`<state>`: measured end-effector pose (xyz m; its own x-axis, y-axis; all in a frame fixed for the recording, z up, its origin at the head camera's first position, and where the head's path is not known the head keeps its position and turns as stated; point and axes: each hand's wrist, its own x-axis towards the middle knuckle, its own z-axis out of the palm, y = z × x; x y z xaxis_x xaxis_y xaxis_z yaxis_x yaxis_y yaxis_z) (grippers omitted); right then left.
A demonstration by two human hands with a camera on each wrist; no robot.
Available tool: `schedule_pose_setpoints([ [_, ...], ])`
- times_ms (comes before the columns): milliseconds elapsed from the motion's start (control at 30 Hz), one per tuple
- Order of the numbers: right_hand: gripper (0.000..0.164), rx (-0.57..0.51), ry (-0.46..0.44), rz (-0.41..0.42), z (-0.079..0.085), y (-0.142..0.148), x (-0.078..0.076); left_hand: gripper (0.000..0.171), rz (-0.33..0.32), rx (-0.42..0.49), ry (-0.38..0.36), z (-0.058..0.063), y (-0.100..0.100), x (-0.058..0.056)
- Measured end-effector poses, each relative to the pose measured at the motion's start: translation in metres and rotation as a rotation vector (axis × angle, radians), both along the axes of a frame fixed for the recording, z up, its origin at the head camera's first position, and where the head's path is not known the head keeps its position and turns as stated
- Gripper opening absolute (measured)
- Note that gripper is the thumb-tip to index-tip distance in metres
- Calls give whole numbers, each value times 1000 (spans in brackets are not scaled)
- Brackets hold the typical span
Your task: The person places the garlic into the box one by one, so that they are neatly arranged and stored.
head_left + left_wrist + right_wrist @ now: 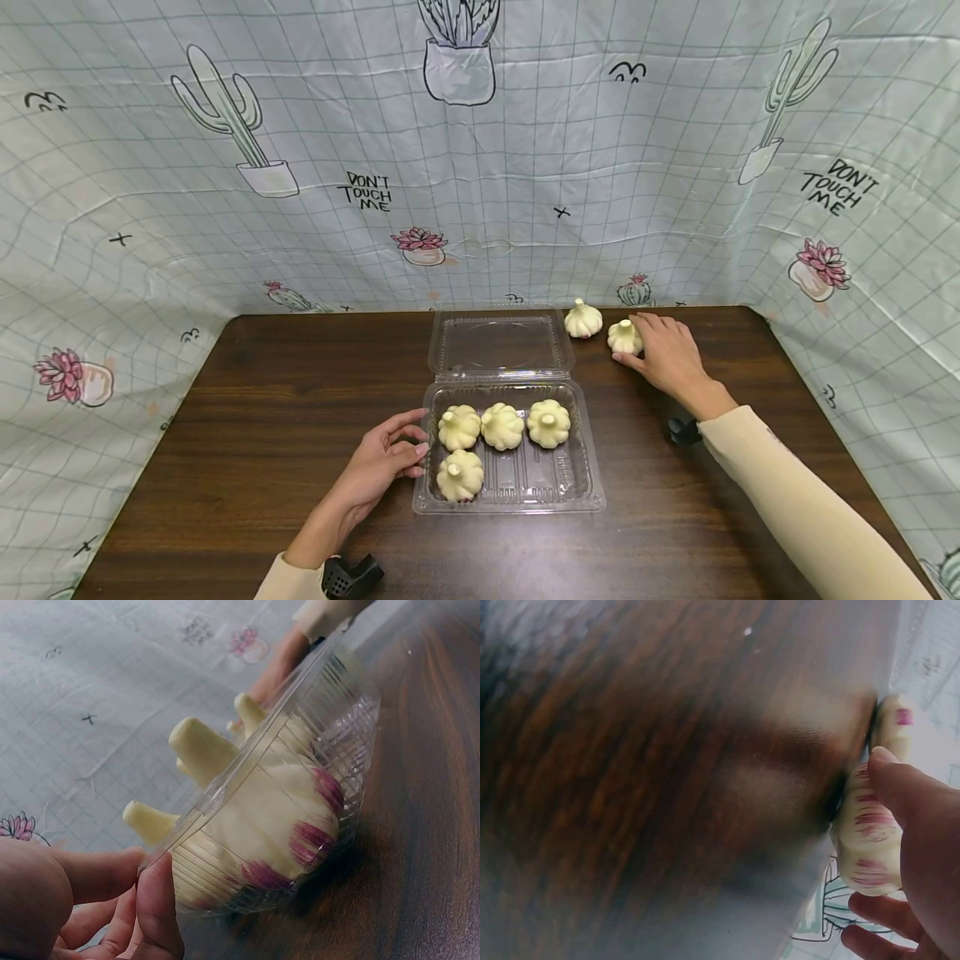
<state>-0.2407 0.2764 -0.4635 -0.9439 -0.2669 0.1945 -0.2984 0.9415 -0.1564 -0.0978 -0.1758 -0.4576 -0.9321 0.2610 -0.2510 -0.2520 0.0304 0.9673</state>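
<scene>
Surface [300, 375]: dark brown, wood-grained, walled at back and sides by a pale gridded cloth [510, 167].

Nearest, left: left hand [386, 458], cream sleeve [288, 582], black wrist mount [352, 577]. Grip: thumb and finger together, pinching the rim of the container's left side.

Container [517, 505]: clear hinged plastic, base ribbed, its longer axis apparently left to right, standing at the centre front of the surface.

Contents, four garlic bulbs. Front-left bulb [461, 478]: stem up, leaning slightly left. Behind it, a row of three running left to right: left bulb [461, 430], stem up and tipped left; middle bulb [503, 429], just beside it, stem direction hard to tell; right bulb [549, 428], set a little apart, stem upright. Purple streaks show low on the bulbs in the left wrist view.

Lid [502, 342]: joined along the back edge, folded open, lying away from the person.

Right of the lid: right hand [667, 354], cream sleeve, black mount. Grip: thumb and fingers around a fifth bulb [623, 339], stem upright, at the surface.

Farthest: sixth bulb [582, 322], stem upright, by the lid's right edge, apart from the held one.
</scene>
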Motion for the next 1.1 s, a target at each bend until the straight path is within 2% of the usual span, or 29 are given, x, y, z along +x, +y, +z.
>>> schedule_pose_setpoints([
  [267,66,-1,24,-4,1,2,2,58,-4,8,4,-2,1,-2],
  [433,65,-9,43,-2,4,4,9,57,3,4,5,-2,2,-2],
  [733,67,-35,128,56,20,-2,31,58,0,4,4,-1,2,-2],
  [900,67,-59,201,107,32,-13,47,59,-11,5,11,-2,1,-2],
  [1100,70,-45,224,167,43,-31,65,58,1,4,1,-3,1,0],
])
